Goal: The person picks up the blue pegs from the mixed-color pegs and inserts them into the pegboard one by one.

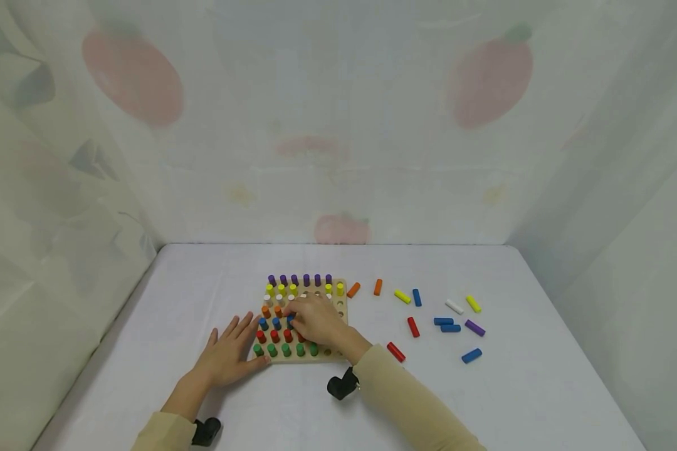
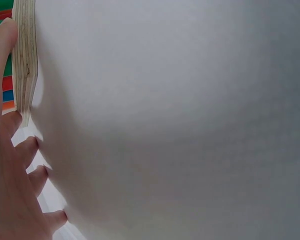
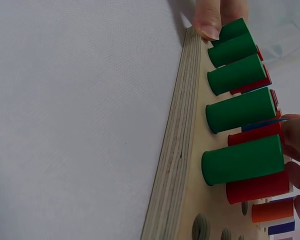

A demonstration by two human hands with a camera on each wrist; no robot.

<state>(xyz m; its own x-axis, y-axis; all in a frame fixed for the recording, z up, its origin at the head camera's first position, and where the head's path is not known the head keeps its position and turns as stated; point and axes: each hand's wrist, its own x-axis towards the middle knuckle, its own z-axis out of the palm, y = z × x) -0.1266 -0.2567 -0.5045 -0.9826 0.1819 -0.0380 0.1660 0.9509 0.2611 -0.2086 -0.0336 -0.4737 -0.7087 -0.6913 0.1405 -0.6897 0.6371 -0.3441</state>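
A wooden pegboard (image 1: 284, 361) stands near the middle of the table, with upright pegs in rows of purple, yellow, white, orange, blue, red and green. Over its middle, my right hand (image 1: 316, 321) reaches in from the right, thumb and index finger pinching a blue peg (image 1: 290, 322) in the blue row. Green pegs (image 3: 242, 160) stand along the near edge in the right wrist view. At the board's left side, my left hand (image 1: 225, 359) lies with fingers spread, its thumb on the near corner. The left fingertips (image 2: 27, 150) meet the tabletop beside the board's layered edge (image 2: 26, 60).
Loose pegs lie scattered right of the board: orange (image 1: 378, 287), yellow (image 1: 402, 297), red (image 1: 396, 352), white (image 1: 454, 307), purple (image 1: 475, 327) and several blue ones (image 1: 471, 356). Black wrist cameras (image 1: 341, 383) hang beneath both wrists. Pale curtains (image 1: 338, 125) surround the table.
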